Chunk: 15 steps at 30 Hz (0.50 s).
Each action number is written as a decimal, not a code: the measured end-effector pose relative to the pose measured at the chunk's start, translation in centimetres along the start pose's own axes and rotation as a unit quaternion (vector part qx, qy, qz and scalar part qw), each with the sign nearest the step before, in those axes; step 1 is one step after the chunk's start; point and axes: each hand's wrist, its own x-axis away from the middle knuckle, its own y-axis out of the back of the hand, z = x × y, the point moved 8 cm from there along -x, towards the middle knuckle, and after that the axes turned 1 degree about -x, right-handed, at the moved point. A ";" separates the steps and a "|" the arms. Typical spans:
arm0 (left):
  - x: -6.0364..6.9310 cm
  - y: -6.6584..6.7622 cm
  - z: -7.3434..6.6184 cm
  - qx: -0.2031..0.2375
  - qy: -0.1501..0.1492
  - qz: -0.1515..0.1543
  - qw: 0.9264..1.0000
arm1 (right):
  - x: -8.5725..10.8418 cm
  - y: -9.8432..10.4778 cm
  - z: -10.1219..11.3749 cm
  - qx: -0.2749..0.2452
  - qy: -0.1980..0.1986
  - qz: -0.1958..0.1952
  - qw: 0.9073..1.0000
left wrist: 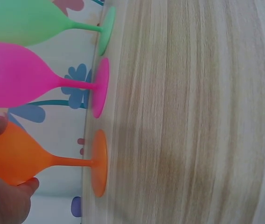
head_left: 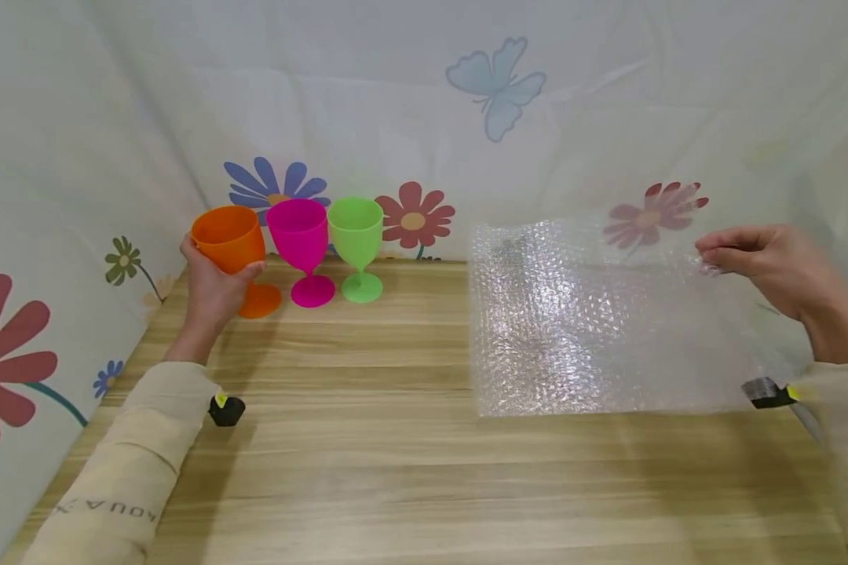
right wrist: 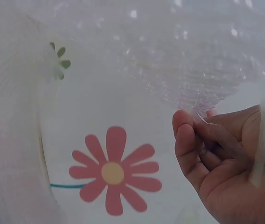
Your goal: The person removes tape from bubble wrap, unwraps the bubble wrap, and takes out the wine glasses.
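Note:
At the back left, my left hand [head_left: 215,286] grips the bowl of an orange plastic goblet [head_left: 229,235], its thumb and fingers curled round it. In the left wrist view the orange goblet's foot [left wrist: 100,163] is at the tabletop. A pink goblet [head_left: 300,235] and a light green goblet [head_left: 356,231] stand upright in a row to its right. On the right, my right hand [head_left: 784,267] pinches the edge of a clear sheet of bubble wrap [head_left: 551,329], which hangs spread out over the table. The right wrist view shows the bubble wrap [right wrist: 193,70] bunched between thumb and fingers.
The wood-grain tabletop [head_left: 367,471] ends at a pale curtain [head_left: 367,94] printed with flowers and a butterfly, which closes in the back and sides. The goblets stand near that back edge. Black wrist mounts [head_left: 226,410] are on both forearms.

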 end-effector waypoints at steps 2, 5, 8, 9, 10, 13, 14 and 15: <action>0.0 0.0 0.0 -0.002 0.001 0.000 1.000 | -0.3 0.6 -0.7 -0.006 -0.002 0.000 1.000; 0.1 0.0 0.0 -0.002 0.002 0.003 1.000 | -0.7 1.4 -1.9 -0.019 -0.009 0.000 1.000; 0.1 0.0 0.0 0.000 0.003 0.005 1.000 | -1.1 2.1 -3.1 -0.010 -0.026 -0.006 1.000; 0.1 0.0 0.0 0.001 0.003 0.005 1.000 | -1.3 2.3 -3.6 -0.003 -0.033 -0.007 0.999; 0.1 0.0 0.0 0.001 0.003 0.005 1.000 | -1.4 2.5 -4.0 0.004 -0.038 -0.007 0.999; 0.1 0.1 0.0 0.000 0.003 0.001 1.000 | -1.6 3.1 -5.2 0.019 -0.051 -0.010 0.998; 0.1 0.1 0.0 0.000 0.003 0.000 1.000 | -1.7 3.2 -5.5 0.018 -0.052 -0.008 0.998; 0.1 0.1 0.0 0.000 0.002 -0.002 1.000 | -1.7 3.3 -5.9 0.014 -0.055 -0.007 0.998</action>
